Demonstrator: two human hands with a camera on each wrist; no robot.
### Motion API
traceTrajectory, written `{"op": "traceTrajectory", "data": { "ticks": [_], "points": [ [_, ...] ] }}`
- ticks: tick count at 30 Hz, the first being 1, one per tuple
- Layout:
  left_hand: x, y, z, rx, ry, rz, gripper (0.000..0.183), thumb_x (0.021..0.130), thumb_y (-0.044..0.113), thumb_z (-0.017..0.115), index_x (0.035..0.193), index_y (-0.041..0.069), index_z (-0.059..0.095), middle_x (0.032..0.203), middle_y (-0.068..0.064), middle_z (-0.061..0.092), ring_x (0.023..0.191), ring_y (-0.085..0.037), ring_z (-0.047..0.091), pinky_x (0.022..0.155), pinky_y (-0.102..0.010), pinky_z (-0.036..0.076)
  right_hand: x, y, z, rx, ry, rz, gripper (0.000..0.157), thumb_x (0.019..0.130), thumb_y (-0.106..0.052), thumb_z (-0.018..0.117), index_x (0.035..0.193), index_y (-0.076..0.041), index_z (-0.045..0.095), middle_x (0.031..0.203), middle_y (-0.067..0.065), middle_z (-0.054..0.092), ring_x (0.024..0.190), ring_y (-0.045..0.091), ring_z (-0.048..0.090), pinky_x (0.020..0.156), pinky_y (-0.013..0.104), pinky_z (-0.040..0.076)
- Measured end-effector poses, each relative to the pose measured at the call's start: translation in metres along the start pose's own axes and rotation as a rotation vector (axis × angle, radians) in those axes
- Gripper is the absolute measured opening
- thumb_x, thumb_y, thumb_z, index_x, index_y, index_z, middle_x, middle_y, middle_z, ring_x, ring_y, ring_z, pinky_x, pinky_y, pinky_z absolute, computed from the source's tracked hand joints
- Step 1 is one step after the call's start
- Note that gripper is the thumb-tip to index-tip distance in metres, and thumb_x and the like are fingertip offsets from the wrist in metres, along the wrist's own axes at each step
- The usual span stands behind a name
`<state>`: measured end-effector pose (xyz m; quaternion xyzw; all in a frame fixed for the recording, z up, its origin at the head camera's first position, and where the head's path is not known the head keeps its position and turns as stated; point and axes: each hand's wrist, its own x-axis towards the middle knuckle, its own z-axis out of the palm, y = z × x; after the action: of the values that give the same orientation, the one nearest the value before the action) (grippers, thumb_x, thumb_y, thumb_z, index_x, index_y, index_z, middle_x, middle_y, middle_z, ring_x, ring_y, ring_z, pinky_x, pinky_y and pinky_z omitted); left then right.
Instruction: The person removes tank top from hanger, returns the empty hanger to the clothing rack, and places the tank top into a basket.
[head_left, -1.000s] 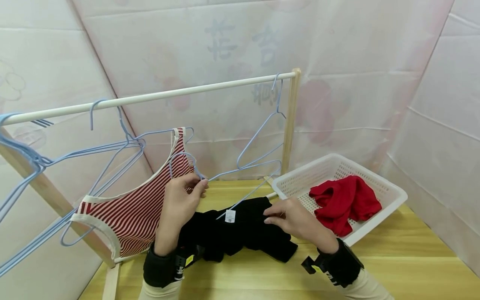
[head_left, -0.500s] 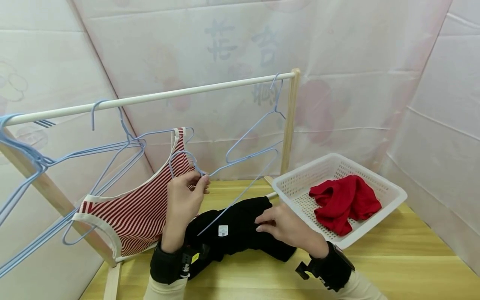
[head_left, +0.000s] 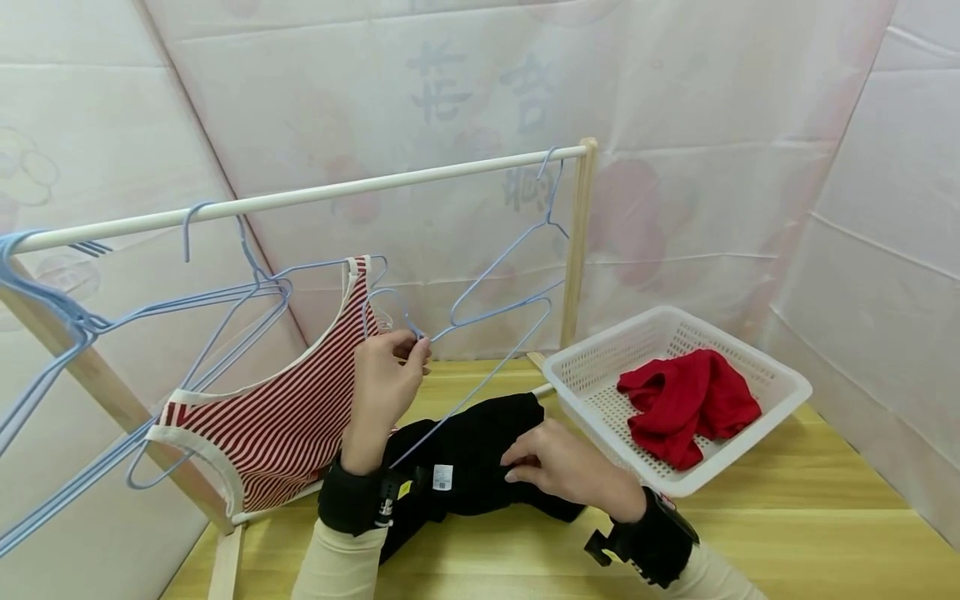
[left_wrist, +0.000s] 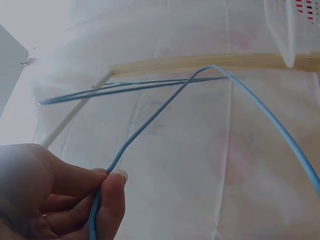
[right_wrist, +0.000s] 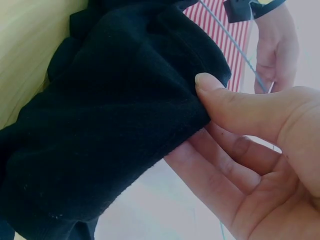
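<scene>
A light blue wire hanger (left_wrist: 159, 111) is pinched between thumb and fingers of my left hand (head_left: 386, 379), just below its hook. One lower end of this hanger reaches down to a black garment (head_left: 476, 446) bunched on the table; whether it goes inside the cloth is hard to see. The garment bears a white label (head_left: 442, 477). My right hand (head_left: 566, 467) pinches the garment's edge, thumb on top and fingers beneath, as the right wrist view shows.
A white-railed wooden rack (head_left: 315, 194) stands behind, with several blue hangers (head_left: 45, 287) at left and one at right. A red-striped tank top (head_left: 292, 425) hangs there. Right of the garment stands a white basket (head_left: 600, 379) with red cloth (head_left: 693, 408).
My left hand has moved right and slightly up with the hanger. My right hand has shifted left and down with the garment's edge, and the label now lies farther left and lower.
</scene>
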<state>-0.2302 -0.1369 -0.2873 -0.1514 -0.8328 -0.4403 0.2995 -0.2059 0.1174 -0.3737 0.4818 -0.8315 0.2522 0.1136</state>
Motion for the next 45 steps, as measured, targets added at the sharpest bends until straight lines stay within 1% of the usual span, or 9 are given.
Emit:
{"op": "traceTrajectory", "data": {
  "ticks": [8, 14, 19, 23, 33, 37, 39, 41, 45],
  "points": [
    [0.017, 0.000, 0.009, 0.105, 0.043, -0.011, 0.016, 0.097, 0.004, 0.068, 0.087, -0.004, 0.078, 0.079, -0.018, 0.077, 0.063, -0.026, 0.073, 0.058, -0.030, 0.057, 0.000, 0.001, 0.003, 0.033, -0.027, 0.031, 0.011, 0.087, -0.009, 0.081, 0.098, -0.006, 0.082, 0.095, 0.002, 0.081, 0.087, 0.005, 0.074, 0.074, 0.013, 0.056],
    [0.041, 0.012, 0.014, 0.117, 0.077, 0.022, 0.018, 0.097, 0.006, 0.066, 0.088, -0.003, 0.078, 0.077, -0.016, 0.077, 0.062, -0.026, 0.072, 0.060, -0.036, 0.057, 0.000, -0.001, 0.003, 0.070, -0.080, 0.026, 0.011, 0.089, -0.006, 0.079, 0.099, -0.005, 0.081, 0.096, 0.004, 0.081, 0.087, 0.005, 0.075, 0.073, 0.012, 0.055],
    [0.059, 0.024, 0.018, 0.116, 0.048, 0.023, 0.018, 0.099, 0.006, 0.065, 0.092, -0.004, 0.078, 0.078, -0.017, 0.076, 0.064, -0.027, 0.072, 0.060, -0.036, 0.056, 0.000, -0.002, 0.002, 0.092, -0.098, 0.027, 0.010, 0.089, -0.005, 0.079, 0.098, -0.005, 0.081, 0.094, 0.005, 0.081, 0.081, 0.001, 0.072, 0.069, 0.009, 0.053],
    [0.071, 0.030, 0.020, 0.146, 0.024, 0.015, 0.018, 0.099, 0.008, 0.065, 0.094, -0.002, 0.079, 0.080, -0.016, 0.077, 0.065, -0.027, 0.071, 0.060, -0.035, 0.055, -0.001, -0.002, 0.003, 0.132, -0.160, 0.044, 0.010, 0.088, -0.005, 0.079, 0.098, -0.004, 0.081, 0.092, 0.005, 0.080, 0.074, -0.006, 0.067, 0.066, 0.008, 0.051],
    [0.090, 0.035, 0.030, 0.164, -0.008, 0.033, 0.018, 0.098, 0.006, 0.066, 0.093, -0.003, 0.080, 0.085, -0.018, 0.078, 0.073, -0.029, 0.072, 0.066, -0.038, 0.056, -0.003, -0.005, 0.001, 0.205, -0.303, 0.055, 0.015, 0.086, -0.001, 0.081, 0.100, -0.005, 0.080, 0.096, 0.005, 0.080, 0.078, -0.007, 0.067, 0.069, 0.007, 0.052],
    [0.098, 0.037, 0.034, 0.182, -0.027, 0.054, 0.024, 0.097, 0.004, 0.065, 0.077, -0.002, 0.077, 0.074, -0.016, 0.075, 0.060, -0.024, 0.062, 0.058, -0.029, 0.046, -0.007, -0.003, -0.007, 0.188, -0.279, 0.040, 0.018, 0.087, -0.002, 0.080, 0.104, -0.006, 0.079, 0.100, 0.007, 0.079, 0.079, -0.004, 0.069, 0.071, 0.010, 0.054],
    [0.103, 0.039, 0.035, 0.201, -0.041, 0.066, 0.031, 0.097, 0.004, 0.065, 0.067, -0.001, 0.071, 0.067, -0.014, 0.071, 0.055, -0.019, 0.053, 0.054, -0.025, 0.035, -0.010, -0.001, -0.014, 0.168, -0.247, 0.038, 0.018, 0.088, -0.003, 0.079, 0.106, -0.007, 0.079, 0.102, 0.007, 0.079, 0.080, -0.003, 0.069, 0.072, 0.011, 0.054],
    [0.108, 0.041, 0.036, 0.217, -0.049, 0.074, 0.033, 0.096, 0.004, 0.064, 0.063, 0.000, 0.069, 0.064, -0.013, 0.069, 0.053, -0.017, 0.048, 0.052, -0.025, 0.032, -0.012, -0.001, -0.022, 0.151, -0.217, 0.044, 0.018, 0.089, -0.003, 0.078, 0.107, -0.009, 0.079, 0.103, 0.006, 0.078, 0.081, -0.002, 0.070, 0.072, 0.012, 0.055],
    [0.116, 0.045, 0.036, 0.246, -0.053, 0.078, 0.032, 0.096, 0.005, 0.065, 0.065, 0.000, 0.070, 0.064, -0.012, 0.069, 0.053, -0.016, 0.048, 0.051, -0.025, 0.032, -0.019, -0.001, -0.037, 0.139, -0.186, 0.060, 0.019, 0.091, -0.005, 0.077, 0.108, -0.011, 0.079, 0.104, 0.003, 0.079, 0.082, 0.000, 0.070, 0.072, 0.012, 0.055]
  ]
}}
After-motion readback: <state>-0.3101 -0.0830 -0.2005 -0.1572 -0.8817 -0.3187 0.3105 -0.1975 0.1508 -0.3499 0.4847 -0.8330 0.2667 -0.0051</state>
